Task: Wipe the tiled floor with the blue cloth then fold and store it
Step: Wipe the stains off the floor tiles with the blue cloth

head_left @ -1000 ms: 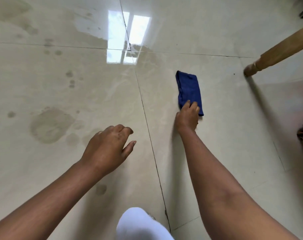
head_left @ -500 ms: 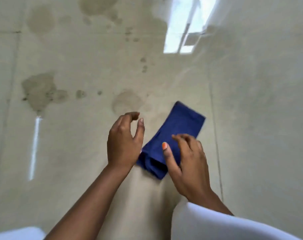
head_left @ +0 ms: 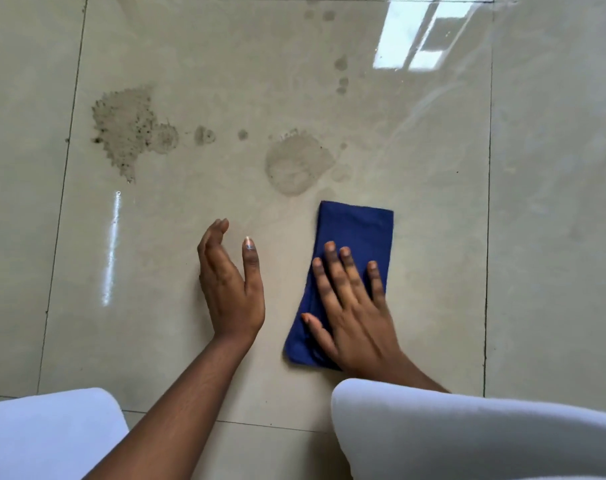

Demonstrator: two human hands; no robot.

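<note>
The blue cloth [head_left: 355, 230] lies folded into a long rectangle on the glossy beige tiled floor [head_left: 433, 271], right of centre. My right hand [head_left: 350, 306] lies flat on its near half, fingers spread and palm pressing it down. My left hand [head_left: 230, 285] hovers just left of the cloth with fingers apart and thumb up, holding nothing and not touching the cloth. A grey dirty patch [head_left: 296, 164] lies just beyond the cloth's far end, and a larger speckled stain [head_left: 124, 129] lies further left.
Small grey spots [head_left: 204, 135] dot the tile between the two stains and run up toward a bright window reflection [head_left: 415, 32]. My white-clad knees [head_left: 467, 434] fill the bottom corners. Dark grout lines [head_left: 488, 237] frame the tile.
My right hand dragged the cloth from far right back toward my knees and now presses flat on it. The view swung left, off the wooden leg. My left hand opened beside the cloth.
</note>
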